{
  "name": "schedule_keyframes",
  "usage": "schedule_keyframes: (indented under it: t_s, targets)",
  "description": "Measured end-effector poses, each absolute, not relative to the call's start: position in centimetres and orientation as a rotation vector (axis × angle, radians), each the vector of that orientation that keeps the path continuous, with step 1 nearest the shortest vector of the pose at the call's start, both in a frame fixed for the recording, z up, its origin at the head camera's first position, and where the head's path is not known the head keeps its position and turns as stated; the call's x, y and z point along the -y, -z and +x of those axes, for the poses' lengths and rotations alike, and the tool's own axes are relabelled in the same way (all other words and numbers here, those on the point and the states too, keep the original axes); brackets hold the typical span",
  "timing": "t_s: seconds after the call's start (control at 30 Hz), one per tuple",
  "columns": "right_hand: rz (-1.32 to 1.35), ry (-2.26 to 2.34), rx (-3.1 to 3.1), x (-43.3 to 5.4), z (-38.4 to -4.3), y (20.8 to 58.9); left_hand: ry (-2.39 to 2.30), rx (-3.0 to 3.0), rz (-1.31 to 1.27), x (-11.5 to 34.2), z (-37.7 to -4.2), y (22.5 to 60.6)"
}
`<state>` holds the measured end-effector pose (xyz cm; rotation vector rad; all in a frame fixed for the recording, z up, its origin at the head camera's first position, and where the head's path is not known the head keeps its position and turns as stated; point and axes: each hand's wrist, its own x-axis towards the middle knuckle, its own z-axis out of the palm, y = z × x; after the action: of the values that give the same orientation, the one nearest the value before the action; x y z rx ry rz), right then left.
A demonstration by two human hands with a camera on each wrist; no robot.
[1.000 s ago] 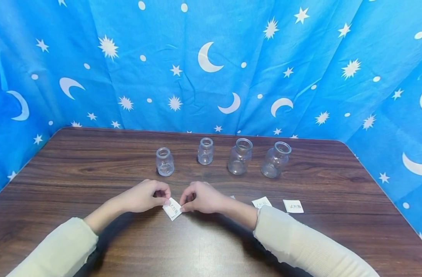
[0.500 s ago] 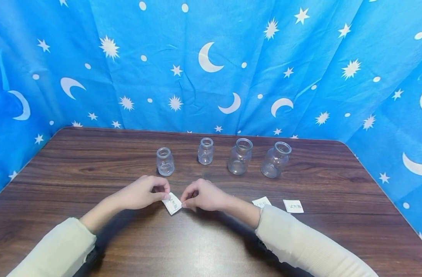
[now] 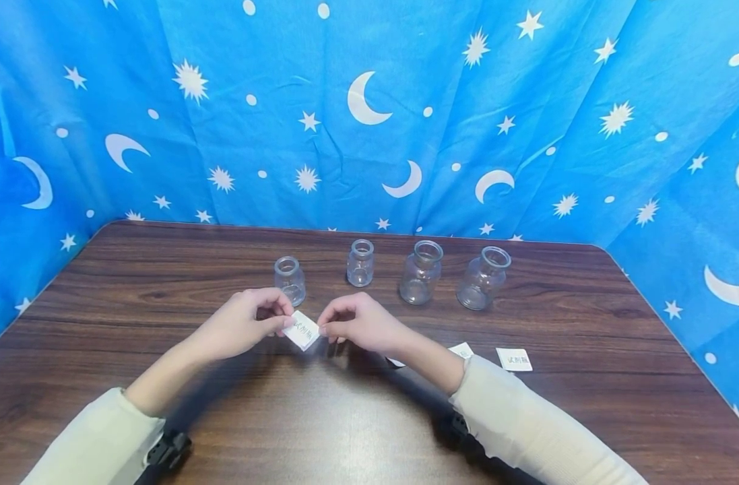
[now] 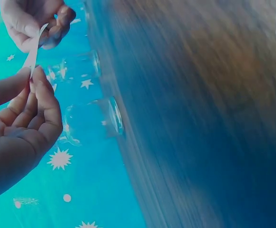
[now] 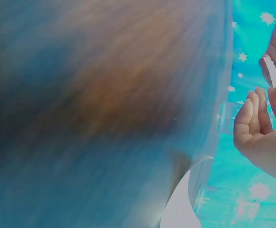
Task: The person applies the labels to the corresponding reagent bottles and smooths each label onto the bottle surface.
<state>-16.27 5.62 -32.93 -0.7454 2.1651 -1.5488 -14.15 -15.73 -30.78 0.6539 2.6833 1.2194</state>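
In the head view, a white label (image 3: pixel 302 331) with printed characters is held up over the table between both hands. My left hand (image 3: pixel 238 327) pinches its left corner between thumb and forefinger. At the opposite corner my right hand (image 3: pixel 366 325) pinches it in the same way. Seen almost edge-on in the left wrist view, the label (image 4: pixel 34 53) looks thin and slightly bent near its far end. A small glass bottle (image 3: pixel 290 281) without a lid stands upright just behind the left hand, apart from it. The fingertips cover the label's corners.
Another small glass bottle (image 3: pixel 360 264) and two larger ones, a middle bottle (image 3: pixel 420 274) and a right bottle (image 3: pixel 483 279), stand further back. A label (image 3: pixel 515 360) lies at right; another label (image 3: pixel 462 351) is partly behind the right forearm. A blue curtain (image 3: pixel 254 135) hangs behind the table.
Both hands have moved up and away from me in the head view with the label between them. The label has come off the tabletop. The bottles have not moved.
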Motion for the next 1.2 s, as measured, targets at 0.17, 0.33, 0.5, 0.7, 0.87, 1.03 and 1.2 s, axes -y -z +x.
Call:
schedule_keyframes:
  t_s: [0.17, 0.33, 0.5, 0.7, 0.87, 1.03, 1.2]
  targets:
    - [-0.698, 1.706, -2.039, -5.8, -16.4, 32.3, -1.354, -2.652, 0.619, 15.5, -14.0, 30.7]
    - [-0.653, 1.795, -1.976, -6.1, -16.5, 31.9, -1.455, -2.619, 0.598, 15.2, -13.9, 30.7]
    - [-0.62, 1.802, -1.98, -6.1, -16.6, 31.8, -1.438, -2.65, 0.595, 15.2, -13.8, 30.8]
    - [-0.586, 1.82, -1.977, -6.0, -16.7, 32.0, -1.369, -2.759, 0.624, 15.3, -13.6, 30.9]
    - [-0.573, 1.816, -1.987, -5.8, -16.7, 32.2, -1.36, -2.799, 0.621, 15.4, -13.2, 30.6]
    - [-0.558, 1.822, -1.988, -5.7, -16.8, 32.3, -1.383, -2.839, 0.614, 15.4, -12.6, 29.9]
    - [-0.545, 1.818, -1.984, -5.7, -16.7, 32.2, -1.378, -2.84, 0.636, 15.0, -12.3, 30.1]
